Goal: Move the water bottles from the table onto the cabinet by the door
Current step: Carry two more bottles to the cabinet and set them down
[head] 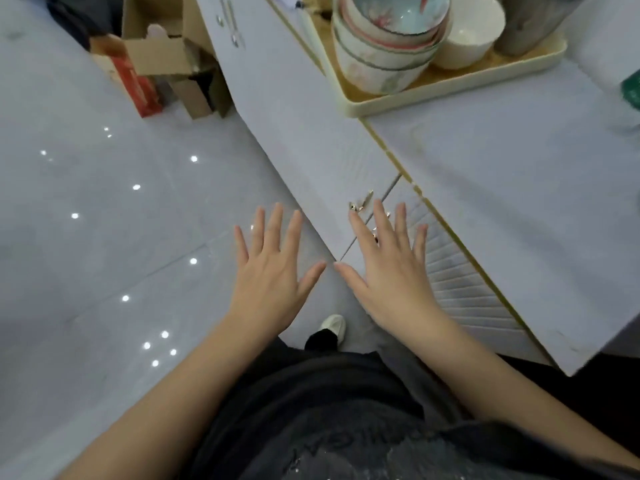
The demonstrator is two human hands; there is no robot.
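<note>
My left hand (273, 271) and my right hand (388, 268) are stretched out side by side, palms down, fingers straight and spread, holding nothing. They hover in front of a white cabinet (519, 188) whose top runs along the right. At the far right edge a clear bottle with a green label (631, 98) is partly cut off by the frame; it stands on the cabinet top.
A cream tray (450, 95) on the cabinet top holds stacked bowls (384, 39), a white bowl (471, 32) and a grey cylinder (530, 19). Cardboard boxes (162, 60) sit on the glossy floor at the upper left. My shoe (333, 325) is below my hands.
</note>
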